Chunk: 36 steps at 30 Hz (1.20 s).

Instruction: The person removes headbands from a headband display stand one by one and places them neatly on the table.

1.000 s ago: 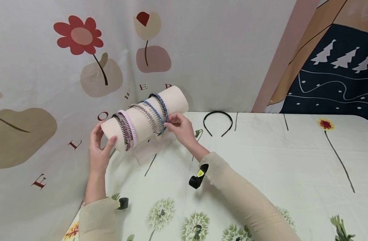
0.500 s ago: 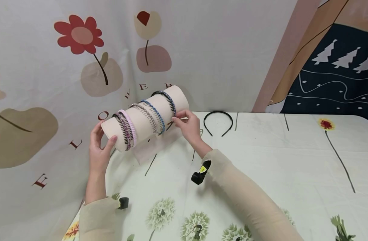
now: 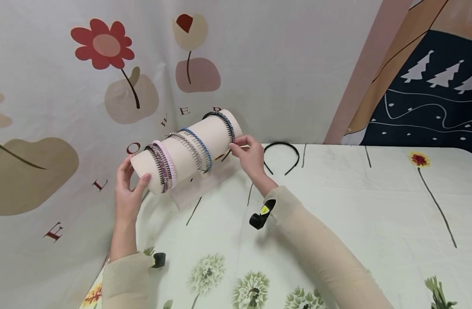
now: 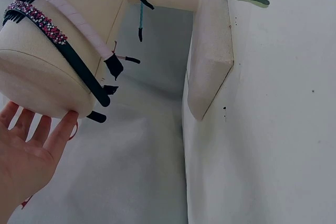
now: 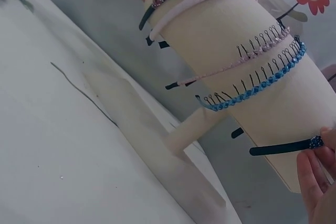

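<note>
A cream padded headband stand (image 3: 213,139), a fat roll on a post and base (image 5: 142,135), carries several headbands. My right hand (image 3: 253,156) pinches the lower side of a black headband with dark blue beads (image 3: 226,120), which sits around the roll near its right end. At the roll's left end, my left hand (image 3: 128,195) rests its fingers against the rounded end; in the left wrist view these fingers (image 4: 59,135) look fairly straight. A lilac fabric headband (image 3: 167,161) and a pink-beaded one (image 4: 44,22) sit close together there. Toothed pale pink (image 5: 257,52) and blue beaded (image 5: 262,87) headbands circle the middle.
A plain black headband (image 3: 282,143) lies on the table behind my right wrist. The flower-print cloth (image 3: 355,206) covers the table, and a printed curtain (image 3: 282,64) hangs directly behind the stand. Each sleeve cuff bears a black wrist camera (image 3: 259,219).
My right hand has slid the dark blue beaded headband rightward along the roll, away from the blue one, to near the right end. My left hand and the stand stay put.
</note>
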Each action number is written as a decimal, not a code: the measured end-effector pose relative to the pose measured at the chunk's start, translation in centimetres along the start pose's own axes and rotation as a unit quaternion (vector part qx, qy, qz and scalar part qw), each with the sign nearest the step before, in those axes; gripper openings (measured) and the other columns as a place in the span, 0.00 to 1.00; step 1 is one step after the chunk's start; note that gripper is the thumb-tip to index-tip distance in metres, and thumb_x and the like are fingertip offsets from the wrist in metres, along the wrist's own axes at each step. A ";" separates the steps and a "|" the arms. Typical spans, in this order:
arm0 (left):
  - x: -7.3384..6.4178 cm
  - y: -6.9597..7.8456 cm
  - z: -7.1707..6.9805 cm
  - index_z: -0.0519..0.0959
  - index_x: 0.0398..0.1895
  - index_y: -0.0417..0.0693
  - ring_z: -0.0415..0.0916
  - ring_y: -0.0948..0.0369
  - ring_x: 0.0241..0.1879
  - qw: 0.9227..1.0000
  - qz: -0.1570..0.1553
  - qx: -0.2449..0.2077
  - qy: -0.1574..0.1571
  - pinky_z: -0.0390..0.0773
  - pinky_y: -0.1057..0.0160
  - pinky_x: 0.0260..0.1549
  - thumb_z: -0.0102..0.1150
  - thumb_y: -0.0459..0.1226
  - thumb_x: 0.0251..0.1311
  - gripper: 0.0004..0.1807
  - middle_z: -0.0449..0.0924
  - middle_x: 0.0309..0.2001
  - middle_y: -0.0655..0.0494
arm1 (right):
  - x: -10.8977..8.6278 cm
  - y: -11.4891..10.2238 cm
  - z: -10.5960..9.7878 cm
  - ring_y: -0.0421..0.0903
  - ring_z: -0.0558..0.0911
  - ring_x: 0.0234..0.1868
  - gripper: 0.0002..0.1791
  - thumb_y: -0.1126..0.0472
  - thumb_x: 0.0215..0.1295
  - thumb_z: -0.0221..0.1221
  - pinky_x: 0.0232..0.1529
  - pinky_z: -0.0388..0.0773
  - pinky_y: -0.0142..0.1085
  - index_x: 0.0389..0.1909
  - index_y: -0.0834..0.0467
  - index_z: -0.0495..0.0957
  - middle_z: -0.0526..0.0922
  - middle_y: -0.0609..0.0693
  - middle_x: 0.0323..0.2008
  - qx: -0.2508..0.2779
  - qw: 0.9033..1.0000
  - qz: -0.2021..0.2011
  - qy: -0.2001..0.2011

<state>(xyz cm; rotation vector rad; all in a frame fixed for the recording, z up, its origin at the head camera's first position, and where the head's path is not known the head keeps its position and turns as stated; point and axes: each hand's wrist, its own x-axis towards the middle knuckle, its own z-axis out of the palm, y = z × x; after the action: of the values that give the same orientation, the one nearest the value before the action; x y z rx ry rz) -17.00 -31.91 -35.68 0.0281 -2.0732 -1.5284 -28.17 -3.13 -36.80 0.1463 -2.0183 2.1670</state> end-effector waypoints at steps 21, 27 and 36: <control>0.1 -0.2 -0.1 0.63 0.73 0.47 0.61 0.61 0.71 1.000 0.006 -0.013 0.002 0.57 0.56 0.74 0.59 0.29 0.62 0.35 0.67 0.66 0.66 | 1.8 0.1 -1.1 0.51 0.87 0.39 0.10 0.66 0.65 0.64 0.43 0.85 0.32 0.43 0.67 0.77 0.80 0.54 0.38 0.015 0.999 0.018 0.034; 0.0 -0.3 -0.1 0.63 0.73 0.49 0.61 0.62 0.71 1.000 0.001 -0.014 0.003 0.58 0.57 0.73 0.59 0.29 0.62 0.35 0.67 0.66 0.66 | 2.2 0.4 -1.6 0.56 0.88 0.42 0.10 0.65 0.65 0.63 0.44 0.85 0.32 0.43 0.67 0.77 0.79 0.52 0.36 0.015 0.999 0.026 0.045; 0.1 -0.3 0.1 0.62 0.74 0.48 0.60 0.60 0.72 1.000 0.003 -0.003 0.002 0.56 0.54 0.75 0.58 0.30 0.63 0.35 0.66 0.67 0.66 | 2.5 0.0 -1.8 0.61 0.87 0.46 0.11 0.65 0.67 0.62 0.45 0.85 0.33 0.45 0.67 0.76 0.78 0.52 0.37 0.015 0.998 0.026 0.046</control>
<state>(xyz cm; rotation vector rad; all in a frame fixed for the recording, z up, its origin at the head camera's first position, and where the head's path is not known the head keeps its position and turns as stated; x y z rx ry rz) -17.17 -31.96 -35.90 0.0222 -2.0645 -1.5303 -30.49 -1.16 -36.51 -0.0033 -1.9618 2.1929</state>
